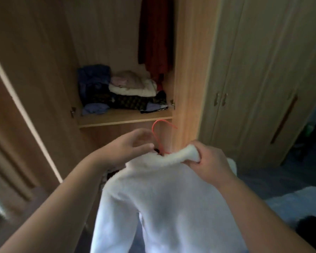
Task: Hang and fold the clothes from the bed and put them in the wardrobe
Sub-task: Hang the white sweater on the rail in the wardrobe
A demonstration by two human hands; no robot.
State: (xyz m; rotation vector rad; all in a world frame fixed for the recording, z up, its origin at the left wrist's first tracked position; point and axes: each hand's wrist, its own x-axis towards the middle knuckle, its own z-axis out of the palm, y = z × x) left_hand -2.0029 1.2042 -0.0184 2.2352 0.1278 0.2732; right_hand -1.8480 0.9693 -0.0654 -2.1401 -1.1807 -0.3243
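Fleece top (pixel 171 198), one, white and fuzzy with a tall collar, hangs in mid-air in front of the open wardrobe (pixel 188 70), its sleeves dropping out of the bottom of the view. One red wire hanger (pixel 160 133) sits inside it, the hook poking up out of the neck opening. The right hand (pixel 211 160) is clenched on the collar, bunching the fleece in its fist. The left hand (pixel 130 147) is at the other side of the neck, fingers curled close to the hanger's stem; whether it actually grips the wire cannot be told.

Behind the hook, the wardrobe shelf (pixel 124 118) carries two heaps of folded clothes: a dark blue and patterned pile (pixel 94 88) on the left, and a pink, white and black pile (pixel 135 90) beside it. Dark red garments (pixel 156 37) hang above the right end of the shelf. An open wardrobe door (pixel 26 88) stands at the left, closed doors (pixel 254 79) at the right. A corner of the bed (pixel 299 201) shows at lower right.
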